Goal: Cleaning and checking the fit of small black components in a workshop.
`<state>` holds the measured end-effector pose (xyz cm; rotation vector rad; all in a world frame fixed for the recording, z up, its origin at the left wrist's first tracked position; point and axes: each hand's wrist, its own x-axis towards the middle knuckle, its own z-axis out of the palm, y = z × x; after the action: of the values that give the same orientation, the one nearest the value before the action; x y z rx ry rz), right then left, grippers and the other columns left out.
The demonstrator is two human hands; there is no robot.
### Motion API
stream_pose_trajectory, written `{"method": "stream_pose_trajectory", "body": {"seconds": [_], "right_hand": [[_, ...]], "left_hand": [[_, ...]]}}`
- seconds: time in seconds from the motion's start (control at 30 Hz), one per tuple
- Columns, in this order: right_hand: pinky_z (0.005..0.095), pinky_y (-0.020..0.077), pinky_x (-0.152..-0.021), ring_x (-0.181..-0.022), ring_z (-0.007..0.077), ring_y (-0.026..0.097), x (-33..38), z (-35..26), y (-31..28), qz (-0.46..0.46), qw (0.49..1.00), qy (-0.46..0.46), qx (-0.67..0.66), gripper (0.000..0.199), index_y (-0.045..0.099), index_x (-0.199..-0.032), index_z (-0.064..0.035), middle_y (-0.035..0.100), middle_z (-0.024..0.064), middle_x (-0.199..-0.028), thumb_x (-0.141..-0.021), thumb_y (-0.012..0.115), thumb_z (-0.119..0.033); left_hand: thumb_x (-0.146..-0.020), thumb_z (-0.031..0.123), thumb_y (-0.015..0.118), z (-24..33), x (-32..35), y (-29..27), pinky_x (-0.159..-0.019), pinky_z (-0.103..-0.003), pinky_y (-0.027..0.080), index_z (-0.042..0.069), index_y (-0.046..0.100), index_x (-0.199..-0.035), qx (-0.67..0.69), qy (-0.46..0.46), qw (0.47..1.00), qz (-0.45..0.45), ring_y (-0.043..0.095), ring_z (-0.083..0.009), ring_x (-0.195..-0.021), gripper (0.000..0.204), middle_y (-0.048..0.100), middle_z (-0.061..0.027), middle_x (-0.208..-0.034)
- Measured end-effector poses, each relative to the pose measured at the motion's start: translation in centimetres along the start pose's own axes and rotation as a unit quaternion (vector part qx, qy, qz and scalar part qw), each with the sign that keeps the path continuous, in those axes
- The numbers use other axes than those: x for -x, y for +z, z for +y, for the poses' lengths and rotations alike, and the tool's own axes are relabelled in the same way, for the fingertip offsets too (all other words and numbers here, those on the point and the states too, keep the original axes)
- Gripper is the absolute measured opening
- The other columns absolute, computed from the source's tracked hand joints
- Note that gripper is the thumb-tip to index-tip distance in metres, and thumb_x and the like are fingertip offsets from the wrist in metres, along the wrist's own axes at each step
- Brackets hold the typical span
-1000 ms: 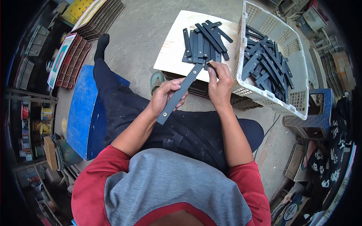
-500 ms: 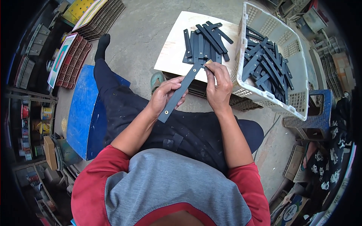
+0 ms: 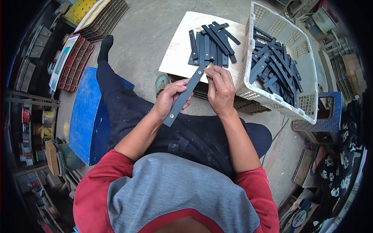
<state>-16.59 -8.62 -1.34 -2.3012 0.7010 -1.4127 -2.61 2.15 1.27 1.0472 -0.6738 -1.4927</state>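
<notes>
The left hand (image 3: 170,97) grips one dark strip (image 3: 180,101) at mid-length, held tilted above the lap; the right hand (image 3: 222,91) pinches a small tan piece (image 3: 210,66) at its upper end, before the table (image 3: 175,50) with its pile of strips (image 3: 208,44). Step in hand, apparently: dressing that end. Next move calls for a steady strip and light, controlled strokes along the edge.

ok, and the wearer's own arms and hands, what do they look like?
Left hand and right hand: ungloved, no watch visible at either wrist. Forearms bare. Plain red short sleeves on a grey shirt.
</notes>
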Motion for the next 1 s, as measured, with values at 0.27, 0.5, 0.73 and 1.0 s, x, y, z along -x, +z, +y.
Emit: {"method": "stream_pose_trajectory", "body": {"seconds": [0.27,0.5,0.73,1.0], "right_hand": [[0.0368,0.0466,-0.074,-0.086,0.0296,0.059,0.0,0.3,0.0,-0.003,0.999,-0.013,0.033,0.021,0.062,-0.093,-0.0003,0.060,0.0133,-0.090,-0.074,0.059,0.008],[0.0378,0.0466,-0.080,-0.094,0.0326,0.062,-0.5,0.7,0.2,-0.007,0.975,0.219,-0.046,0.037,0.052,-0.122,-0.0029,0.062,0.0190,-0.104,-0.085,0.051,0.000],[0.0290,0.0500,-0.066,-0.076,0.0204,0.061,1.2,1.5,0.6,-0.070,0.920,0.301,-0.240,0.020,0.064,-0.102,0.0009,0.060,0.0104,-0.086,-0.085,0.052,-0.001],[0.0230,0.0450,-0.061,-0.065,0.0097,0.057,2.4,2.5,1.9,-0.055,0.752,0.458,-0.471,0.024,0.064,-0.089,0.0008,0.063,0.0045,-0.077,-0.090,0.058,-0.022]], "left_hand": [[-0.086,0.023,0.038,0.0,-0.2,-0.1,-0.043,-0.019,0.038,-0.004,0.041,-0.128,-0.021,-0.018,1.000,0.002,0.047,-0.0101,-0.054,0.050,0.048,-0.0054,-0.074],[-0.084,0.023,0.042,-0.1,-0.7,-0.3,-0.046,-0.022,0.040,-0.003,0.049,-0.123,0.000,-0.013,1.000,-0.005,0.049,-0.0113,-0.055,0.047,0.050,-0.0038,-0.071],[-0.084,0.027,0.044,-1.0,-0.4,-1.0,-0.045,-0.021,0.043,0.003,0.051,-0.117,-0.010,-0.051,0.999,0.001,0.053,-0.0119,-0.054,0.041,0.053,-0.0042,-0.072],[-0.084,0.016,0.046,-2.3,-0.6,-0.6,-0.049,-0.019,0.044,0.000,0.058,-0.112,-0.024,-0.046,0.999,0.015,0.052,-0.0073,-0.058,0.034,0.057,-0.0006,-0.075]]}}
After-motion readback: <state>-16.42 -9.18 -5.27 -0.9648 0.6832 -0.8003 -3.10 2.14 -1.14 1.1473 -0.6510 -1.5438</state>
